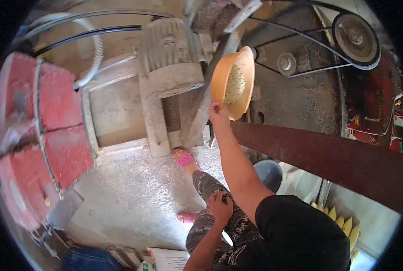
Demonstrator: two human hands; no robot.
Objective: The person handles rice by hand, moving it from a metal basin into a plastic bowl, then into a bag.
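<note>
Head view, looking down past the person's own lap.

- Right hand [218,113]: arm stretched out and up, grip clamped on the lower rim of an orange bowl [219,74]. Only that one hand is on it.
- The bowl is in the air and tipped steeply on edge, its mouth facing the camera. Pale grain [235,85] clings in the hollow. It hangs just beside the grey motor [170,54] and in front of the dark machine body.
- Left hand [219,205]: rests on the patterned trouser thigh with the grip curled together. Nothing shows in it.
- Around: an exposed belt runs to a pulley [356,38] at upper right. A rust-red beam [323,158] crosses under the arm, with a grey bucket [269,174] below it. Pink sandals [183,158] stand on the dusty floor [129,189], yellow cobs [341,223] lie at lower right, and red panels [57,122] stand at left.

Risks, as judged:
- A one-handed pinch on the rim of a loaded, tilted bowl is weak. If the wrist turns or the fingers slip, the bowl drops or rolls.
- At this tilt the grain could slide over the low edge onto the floor or the motor.
- The belt and pulley are unguarded and near the reach, so a hand or the bowl that drifts right could catch. I cannot tell whether the belt runs.
</note>
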